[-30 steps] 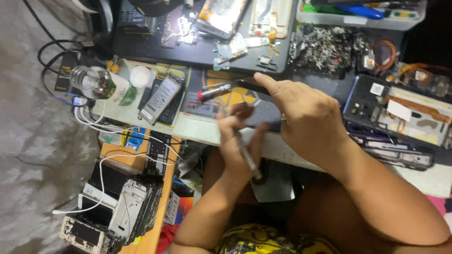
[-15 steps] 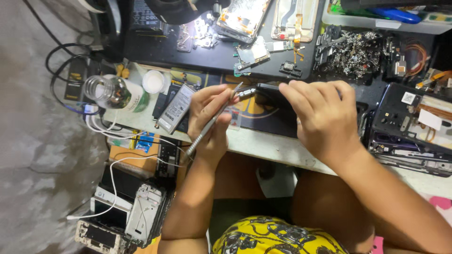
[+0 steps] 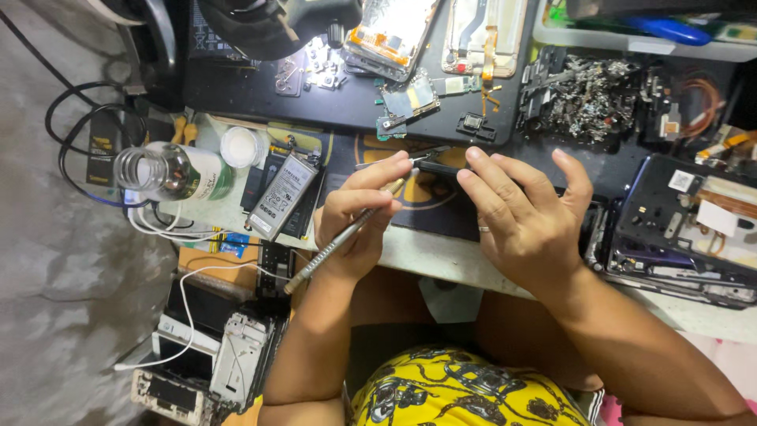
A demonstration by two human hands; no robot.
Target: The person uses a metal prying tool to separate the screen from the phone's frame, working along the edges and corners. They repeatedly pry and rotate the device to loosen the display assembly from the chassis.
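My left hand (image 3: pixel 359 217) grips a thin grey metal screwdriver (image 3: pixel 339 241), its tip pointing up and right toward a small dark phone part (image 3: pixel 438 167). My right hand (image 3: pixel 524 217) lies flat over that dark part on the black work mat (image 3: pixel 260 95), fingers spread and pressing it down; a ring shows on one finger. Most of the part is hidden under the right hand. A grey phone battery (image 3: pixel 281 196) lies just left of my left hand.
A clear bottle (image 3: pixel 169 171) and a white cap (image 3: pixel 239 146) stand at the left. Circuit boards (image 3: pixel 410 99), a heap of small metal parts (image 3: pixel 587 99) and opened phone frames (image 3: pixel 682 229) crowd the bench. Cables (image 3: pixel 75 134) and old phones (image 3: pixel 236 367) lie below left.
My left hand swung the screwdriver from near my lap up onto the bench beside the dark part. My right hand settled over that part. The view shifted down slightly.
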